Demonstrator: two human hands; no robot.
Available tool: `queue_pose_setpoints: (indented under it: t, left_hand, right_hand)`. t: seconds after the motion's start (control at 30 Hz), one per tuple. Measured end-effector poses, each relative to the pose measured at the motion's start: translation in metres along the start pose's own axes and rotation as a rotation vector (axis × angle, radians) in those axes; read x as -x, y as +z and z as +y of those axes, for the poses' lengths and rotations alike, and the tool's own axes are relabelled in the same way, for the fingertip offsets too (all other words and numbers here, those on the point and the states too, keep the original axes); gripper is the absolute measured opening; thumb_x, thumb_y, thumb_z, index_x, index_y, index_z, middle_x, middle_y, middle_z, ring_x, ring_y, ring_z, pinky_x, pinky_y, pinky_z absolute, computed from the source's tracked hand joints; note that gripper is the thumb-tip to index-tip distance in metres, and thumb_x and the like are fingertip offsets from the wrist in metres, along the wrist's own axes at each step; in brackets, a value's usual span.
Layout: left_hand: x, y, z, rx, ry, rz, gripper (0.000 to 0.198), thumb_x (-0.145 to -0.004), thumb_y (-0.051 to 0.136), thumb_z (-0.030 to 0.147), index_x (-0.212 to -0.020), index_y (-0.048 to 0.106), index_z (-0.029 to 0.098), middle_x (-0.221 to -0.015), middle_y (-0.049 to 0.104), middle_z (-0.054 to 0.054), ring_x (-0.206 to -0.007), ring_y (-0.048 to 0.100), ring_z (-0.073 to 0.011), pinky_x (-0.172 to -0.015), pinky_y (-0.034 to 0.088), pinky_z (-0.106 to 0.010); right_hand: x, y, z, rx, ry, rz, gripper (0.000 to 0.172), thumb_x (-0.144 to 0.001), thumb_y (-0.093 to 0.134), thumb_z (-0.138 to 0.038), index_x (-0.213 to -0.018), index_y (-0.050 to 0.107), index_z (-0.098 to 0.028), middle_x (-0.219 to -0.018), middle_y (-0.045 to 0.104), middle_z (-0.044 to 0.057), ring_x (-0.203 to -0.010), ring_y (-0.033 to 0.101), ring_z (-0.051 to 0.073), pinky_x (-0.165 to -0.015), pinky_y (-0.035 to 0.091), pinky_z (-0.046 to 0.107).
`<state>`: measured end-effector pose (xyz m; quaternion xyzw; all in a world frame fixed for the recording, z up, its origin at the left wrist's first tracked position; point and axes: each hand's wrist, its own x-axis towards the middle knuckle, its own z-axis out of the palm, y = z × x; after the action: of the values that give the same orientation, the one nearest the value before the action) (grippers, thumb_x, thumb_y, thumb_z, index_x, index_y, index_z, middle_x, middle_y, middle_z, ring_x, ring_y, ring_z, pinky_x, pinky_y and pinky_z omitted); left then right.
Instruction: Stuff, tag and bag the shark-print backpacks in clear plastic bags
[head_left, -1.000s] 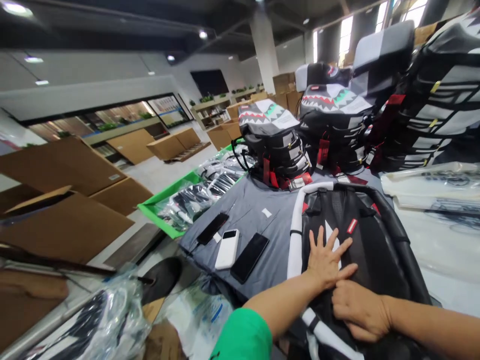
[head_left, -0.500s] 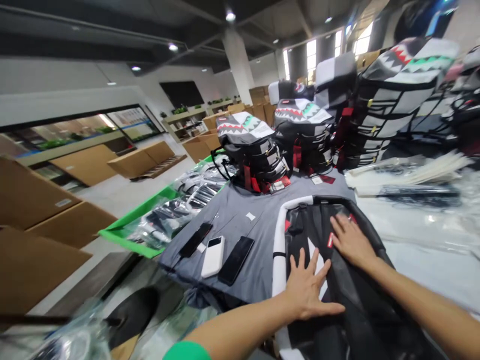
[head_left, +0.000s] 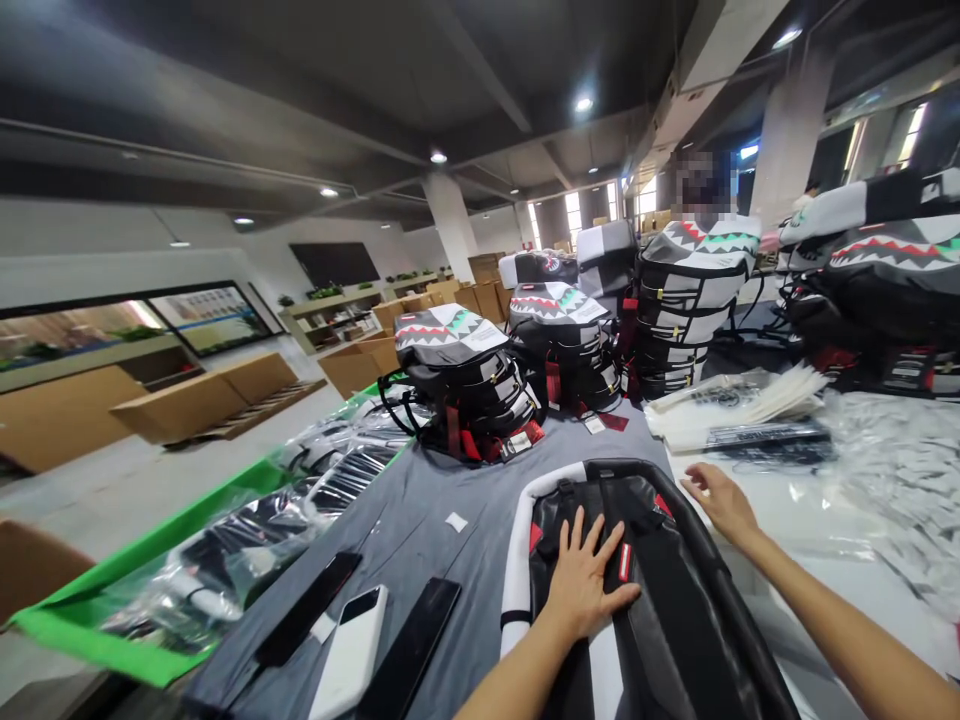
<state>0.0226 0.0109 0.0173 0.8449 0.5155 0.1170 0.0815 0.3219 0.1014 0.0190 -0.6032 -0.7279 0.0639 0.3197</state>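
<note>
A black and white backpack (head_left: 675,600) lies on the grey cloth at the lower middle, its padded edge curving round the top. On its upper part my left hand (head_left: 589,580) rests flat with the fingers spread, left of a small red label (head_left: 625,562). My right hand (head_left: 720,500) is off the bag, just beyond its right edge, above the white surface near the plastic bags (head_left: 765,440). Its fingers are slightly curled and apart, with nothing seen in them.
On the grey cloth (head_left: 405,510) lie a white power bank (head_left: 350,655) and two black phones. Stacked backpacks (head_left: 465,370) with a toothed pattern stand behind. A green-edged container (head_left: 150,655) holds wrapped goods at left. A person (head_left: 705,185) is behind the tallest stack.
My right hand has left the backpack and moved over its right edge. My left hand still lies on the bag, nearer its top. The view has tilted upward.
</note>
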Motion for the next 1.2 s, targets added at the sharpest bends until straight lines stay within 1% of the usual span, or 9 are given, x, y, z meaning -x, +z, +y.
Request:
queue_pose_setpoints:
  t: [0.07,0.13,0.3,0.47,0.63,0.77,0.83,1.03,1.2]
  left_hand:
    - [-0.002,-0.001,-0.001,0.015,-0.016,-0.007,0.087,-0.088,0.047,0.081,-0.161,0.019,0.043,-0.169,0.027,-0.003,-0.157,0.009,-0.0413,-0.123,0.013,-0.069]
    - [-0.005,-0.004,-0.002,0.031,-0.025,-0.012,0.087,-0.088,0.047,0.082,-0.161,0.020,0.044,-0.168,0.027,-0.002,-0.157,0.009,-0.0408,-0.123,0.012,-0.069]
    - [-0.008,-0.005,-0.002,0.031,-0.029,-0.018,0.088,-0.088,0.051,0.079,-0.161,0.019,0.042,-0.169,0.027,-0.002,-0.157,0.010,-0.0418,-0.124,0.013,-0.069]
    - [-0.007,-0.005,-0.002,0.015,-0.017,-0.012,0.089,-0.087,0.053,0.078,-0.161,0.019,0.042,-0.168,0.028,-0.002,-0.156,0.014,-0.0419,-0.124,0.015,-0.068]
    - [-0.007,-0.005,-0.003,0.039,-0.024,-0.011,0.089,-0.087,0.050,0.080,-0.161,0.019,0.043,-0.168,0.027,-0.002,-0.157,0.011,-0.0416,-0.124,0.013,-0.069]
    - [-0.007,-0.004,-0.003,0.036,-0.020,-0.017,0.089,-0.087,0.048,0.081,-0.161,0.018,0.042,-0.168,0.027,-0.003,-0.157,0.012,-0.0412,-0.123,0.013,-0.069]
    - [-0.007,-0.004,-0.003,0.024,-0.015,-0.013,0.090,-0.087,0.049,0.081,-0.162,0.018,0.042,-0.168,0.027,-0.003,-0.157,0.013,-0.0414,-0.123,0.014,-0.069]
    - [-0.007,-0.003,-0.005,0.014,-0.010,-0.004,0.090,-0.088,0.049,0.081,-0.161,0.015,0.043,-0.168,0.027,-0.002,-0.157,0.014,-0.0408,-0.123,0.016,-0.070]
    - [-0.007,0.004,-0.010,0.015,0.022,0.025,0.090,-0.089,0.050,0.078,-0.162,0.014,0.041,-0.168,0.027,-0.004,-0.156,0.014,-0.0420,-0.121,0.017,-0.072]
  right_hand:
    - [-0.006,-0.006,0.030,0.014,0.110,-0.004,0.031,-0.083,0.053,-0.051,-0.075,0.064,-0.023,-0.078,0.070,0.010,-0.074,0.066,0.027,-0.067,0.052,0.039]
    - [-0.007,-0.004,0.052,0.011,0.188,-0.027,0.032,-0.077,0.056,-0.051,-0.060,0.054,-0.025,-0.064,0.063,0.007,-0.064,0.062,0.026,-0.059,0.045,0.036]
    - [-0.015,0.004,0.081,-0.063,0.258,-0.123,0.038,-0.075,0.054,-0.053,-0.051,0.049,-0.024,-0.053,0.057,0.004,-0.057,0.056,0.022,-0.056,0.036,0.033]
    - [-0.031,-0.004,0.100,-0.149,0.276,-0.142,0.039,-0.077,0.048,-0.056,-0.055,0.049,-0.024,-0.059,0.060,0.005,-0.062,0.057,0.022,-0.059,0.041,0.033]
    - [-0.025,-0.009,0.100,-0.210,0.257,-0.141,0.037,-0.080,0.041,-0.058,-0.064,0.049,-0.025,-0.063,0.060,0.006,-0.063,0.057,0.022,-0.062,0.046,0.034]
    - [-0.013,-0.005,0.087,-0.195,0.224,-0.206,0.034,-0.063,0.065,-0.058,-0.066,0.057,-0.025,-0.064,0.061,0.002,-0.063,0.057,0.022,-0.059,0.040,0.032]
    - [-0.012,-0.002,0.084,-0.177,0.238,-0.205,0.034,-0.061,0.068,-0.056,-0.059,0.055,-0.025,-0.063,0.060,0.002,-0.064,0.056,0.022,-0.057,0.035,0.032]
    - [-0.028,-0.008,0.097,-0.284,0.309,-0.188,0.054,-0.068,0.055,-0.074,-0.050,0.045,-0.024,-0.052,0.050,0.003,-0.059,0.050,0.020,-0.057,0.036,0.032]
    - [-0.032,-0.026,0.105,-0.430,0.346,-0.217,0.062,-0.057,0.058,-0.084,-0.060,0.055,-0.022,-0.055,0.051,0.002,-0.055,0.046,0.017,-0.052,0.039,0.030]
